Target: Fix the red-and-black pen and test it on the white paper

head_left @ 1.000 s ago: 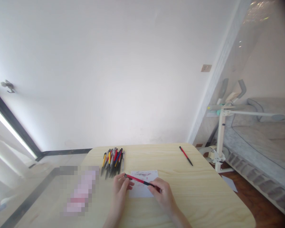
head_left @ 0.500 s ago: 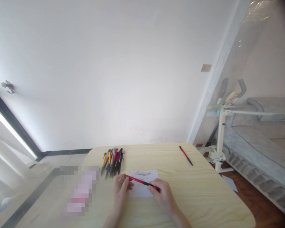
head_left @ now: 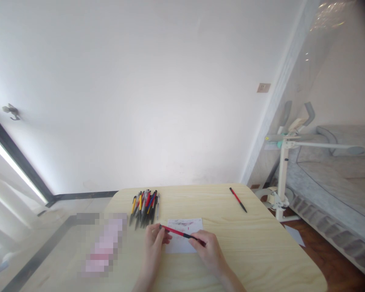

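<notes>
A red pen with black ends (head_left: 177,231) is held level between my two hands, over a sheet of paper (head_left: 181,246). My left hand (head_left: 154,239) pinches its left end. The black grip at the other end is between the fingers of my right hand (head_left: 208,247); its tip is hidden there. Reddish and dark scribbles cover the upper part of the paper, which lies flat on the wooden table (head_left: 246,251). Beyond my left hand rests a bunch of pens (head_left: 144,207) in yellow, red, blue, black and clear.
Another red and black pen (head_left: 238,200) lies alone at the table's far right. A white wall (head_left: 170,101) rises behind the table. To the right stand an exercise machine (head_left: 282,178) and a grey sofa (head_left: 337,174). A blurred pink patch (head_left: 105,247) is at the left.
</notes>
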The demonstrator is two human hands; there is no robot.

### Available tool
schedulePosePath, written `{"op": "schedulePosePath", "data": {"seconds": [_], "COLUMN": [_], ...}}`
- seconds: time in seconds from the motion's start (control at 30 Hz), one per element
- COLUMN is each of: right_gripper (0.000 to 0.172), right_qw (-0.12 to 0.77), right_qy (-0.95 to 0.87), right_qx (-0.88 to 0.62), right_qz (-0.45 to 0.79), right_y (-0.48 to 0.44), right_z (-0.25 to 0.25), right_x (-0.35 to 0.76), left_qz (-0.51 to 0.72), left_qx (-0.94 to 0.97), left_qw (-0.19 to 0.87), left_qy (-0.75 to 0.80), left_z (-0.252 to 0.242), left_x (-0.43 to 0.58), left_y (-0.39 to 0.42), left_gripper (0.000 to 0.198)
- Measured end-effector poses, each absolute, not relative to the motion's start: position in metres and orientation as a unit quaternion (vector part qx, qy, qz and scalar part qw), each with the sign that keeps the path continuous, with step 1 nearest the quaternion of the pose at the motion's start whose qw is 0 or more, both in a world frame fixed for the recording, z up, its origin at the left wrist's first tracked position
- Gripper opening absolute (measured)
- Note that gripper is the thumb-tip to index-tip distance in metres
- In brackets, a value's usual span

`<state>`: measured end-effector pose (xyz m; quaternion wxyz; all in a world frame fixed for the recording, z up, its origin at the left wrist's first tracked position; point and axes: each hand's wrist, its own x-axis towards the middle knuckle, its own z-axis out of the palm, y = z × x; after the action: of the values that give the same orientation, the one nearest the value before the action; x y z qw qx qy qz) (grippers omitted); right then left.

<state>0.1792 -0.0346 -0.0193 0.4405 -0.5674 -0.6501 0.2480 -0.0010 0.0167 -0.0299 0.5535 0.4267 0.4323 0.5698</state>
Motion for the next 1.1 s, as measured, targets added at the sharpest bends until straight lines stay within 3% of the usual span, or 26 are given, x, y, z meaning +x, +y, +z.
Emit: {"op": "schedulePosePath", "data": {"seconds": [1.1], "right_gripper": [0.026], "right_qw": [0.442], "right_qy": [-0.660], "right_qx": [-0.565], "right_qz": [0.223], "right_y": [-0.0347], "right_z": [-0.0174], "right_x": [0.1785], "left_qz": [0.570], "left_qx": [0.424], "left_qw": [0.556], "left_qy": [0.432], "left_z": [-0.0278], "left_x": [-0.0004], "left_y": [0.0162], "left_gripper": [0.033]}}
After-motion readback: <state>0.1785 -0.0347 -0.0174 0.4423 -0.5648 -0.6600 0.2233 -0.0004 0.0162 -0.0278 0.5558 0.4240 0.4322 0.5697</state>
